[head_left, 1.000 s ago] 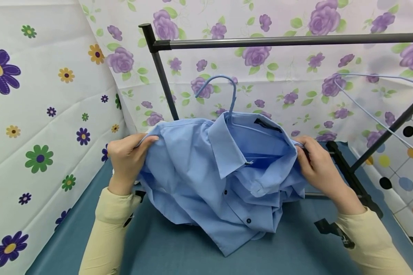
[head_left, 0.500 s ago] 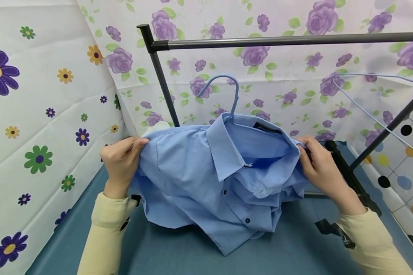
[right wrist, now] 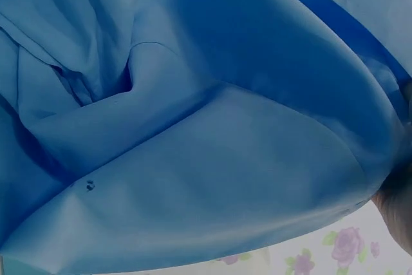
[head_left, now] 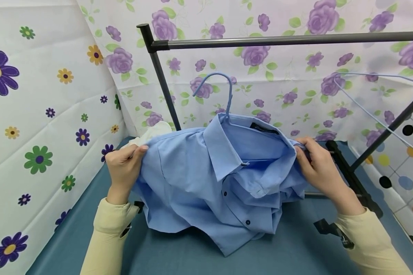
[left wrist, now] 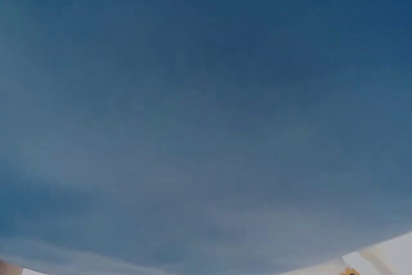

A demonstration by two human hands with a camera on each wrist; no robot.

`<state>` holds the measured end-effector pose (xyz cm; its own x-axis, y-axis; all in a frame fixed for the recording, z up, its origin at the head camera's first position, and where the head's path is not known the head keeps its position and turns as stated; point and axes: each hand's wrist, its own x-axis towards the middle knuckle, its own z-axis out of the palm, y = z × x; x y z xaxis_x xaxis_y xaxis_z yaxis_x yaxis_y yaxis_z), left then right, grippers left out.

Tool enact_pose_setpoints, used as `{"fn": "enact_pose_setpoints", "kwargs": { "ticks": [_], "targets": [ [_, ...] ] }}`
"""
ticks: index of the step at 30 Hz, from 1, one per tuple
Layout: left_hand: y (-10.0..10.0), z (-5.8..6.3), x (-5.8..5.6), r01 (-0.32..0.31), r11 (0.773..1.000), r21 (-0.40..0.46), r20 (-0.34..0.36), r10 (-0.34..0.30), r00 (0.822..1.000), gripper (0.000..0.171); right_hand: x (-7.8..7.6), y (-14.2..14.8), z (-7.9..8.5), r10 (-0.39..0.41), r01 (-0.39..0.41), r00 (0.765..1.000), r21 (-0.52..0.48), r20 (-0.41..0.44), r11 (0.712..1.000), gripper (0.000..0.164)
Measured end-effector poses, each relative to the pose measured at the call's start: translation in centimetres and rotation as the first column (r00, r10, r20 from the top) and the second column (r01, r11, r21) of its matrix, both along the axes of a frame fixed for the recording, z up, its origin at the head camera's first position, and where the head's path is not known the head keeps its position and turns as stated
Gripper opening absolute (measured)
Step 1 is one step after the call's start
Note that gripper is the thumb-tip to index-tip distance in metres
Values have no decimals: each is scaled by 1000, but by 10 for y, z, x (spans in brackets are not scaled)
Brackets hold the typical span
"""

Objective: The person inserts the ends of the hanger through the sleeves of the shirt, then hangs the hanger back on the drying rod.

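A light blue button-up shirt (head_left: 189,172) is held up between both hands, with a blue hanger (head_left: 230,91) inside it and the hook rising out of the collar. My left hand (head_left: 124,164) pinches the shirt at the shoulder on the left side. At the other side, my right hand (head_left: 318,168) grips the fabric by the collar opening. Dark buttons run down the front, and the lower part hangs in loose folds. Blue cloth fills nearly all of the left wrist view. The right wrist view shows the shirt (right wrist: 257,146) close up, with part of the hand at the right edge.
A dark metal clothes rack (head_left: 261,41) stands behind the shirt. Another wire hanger (head_left: 365,109) is at the right. Something white (head_left: 155,131) lies behind the left shoulder. A blue-green cloth (head_left: 179,252) covers the surface below; flowered sheets hang around.
My left hand has shifted outward to the left and slightly down, drawing the shoulder straighter. The hanger hook swayed right, then back left. My right hand has stayed almost in place.
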<state>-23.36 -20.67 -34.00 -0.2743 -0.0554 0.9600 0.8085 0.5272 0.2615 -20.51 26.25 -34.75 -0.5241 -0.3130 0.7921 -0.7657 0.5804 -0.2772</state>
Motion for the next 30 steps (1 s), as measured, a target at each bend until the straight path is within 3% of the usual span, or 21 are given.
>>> {"fn": "enact_pose_setpoints", "kwargs": {
  "ticks": [4,11,17,22,27,30],
  "targets": [
    [-4,-2,0,34,998,-50,-5,-35,999,69,0,0,2,1,-1,1000,-3,6,1000,16],
    [-10,-2,3,100,974,-202,33,-95,995,68,-2,1,2,29,-28,999,-22,18,999,23],
    [-7,-1,6,118,973,-200,24,-115,993,68,0,2,10,10,-9,1000,-22,23,1000,15],
    [-3,2,7,167,966,-195,11,-168,986,68,0,1,24,1,-1,1000,-8,11,1000,22],
    [4,2,5,223,951,-216,3,-228,974,67,-2,-9,36,25,-25,1000,-1,9,1000,22],
    [9,2,5,223,950,-220,4,-227,974,67,-4,-17,39,34,-34,999,3,-4,999,17]
  ]
}}
